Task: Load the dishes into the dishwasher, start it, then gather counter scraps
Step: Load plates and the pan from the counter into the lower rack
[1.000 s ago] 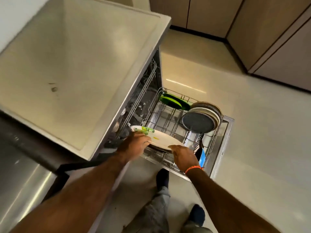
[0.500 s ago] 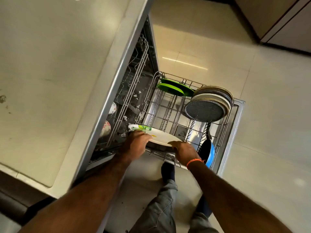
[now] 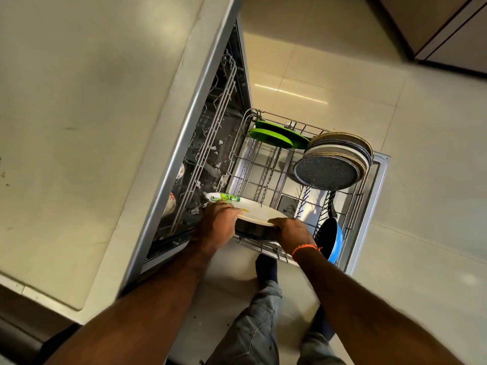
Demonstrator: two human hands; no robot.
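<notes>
A white plate (image 3: 259, 212) with a green leaf print lies nearly flat over the near end of the pulled-out lower rack (image 3: 274, 177). My left hand (image 3: 218, 224) grips its left rim and my right hand (image 3: 292, 231) grips its near right rim. A dark dish (image 3: 253, 229) shows just under the plate. Two green plates (image 3: 274, 137) stand at the rack's far end, a stack of grey and cream plates (image 3: 334, 162) stands on edge at the right, and a blue pan (image 3: 332, 239) sits at the near right corner.
The beige counter (image 3: 87, 114) fills the left, its edge above the open dishwasher (image 3: 200, 164). Patterned cups (image 3: 171, 204) sit in the upper rack under the counter. The open door (image 3: 374, 196) juts over the tiled floor. My legs stand just in front of it.
The camera has moved closer and tilted down over the rack. Both hands keep their hold on the white plate, which stays over the near end of the rack.
</notes>
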